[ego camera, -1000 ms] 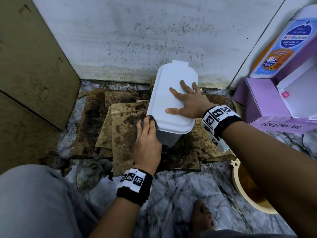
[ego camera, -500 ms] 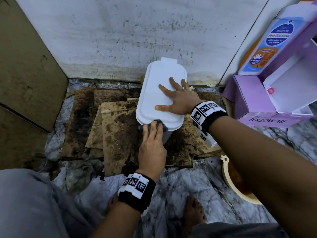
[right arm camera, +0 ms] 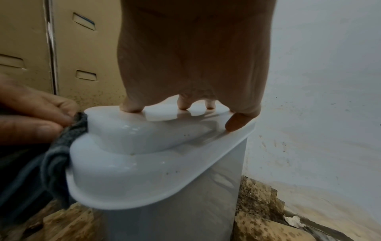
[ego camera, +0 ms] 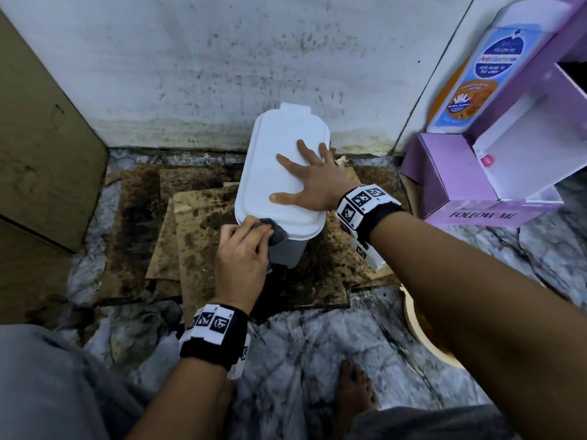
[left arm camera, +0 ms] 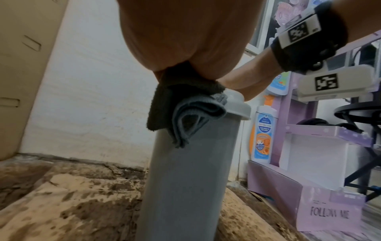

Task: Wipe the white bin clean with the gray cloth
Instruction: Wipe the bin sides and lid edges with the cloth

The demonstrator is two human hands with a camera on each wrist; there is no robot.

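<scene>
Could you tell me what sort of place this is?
Probably a floor corner in a home, perhaps near a washroom: a marble floor, a stained white wall, a white bin on soiled cardboard, and a body wash bottle.

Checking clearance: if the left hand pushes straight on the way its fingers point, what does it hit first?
The left hand grips the gray cloth, which already lies against the near end of the white bin at its lid edge. Going on, it would likely press the cloth into that end; nothing else lies between.
</scene>
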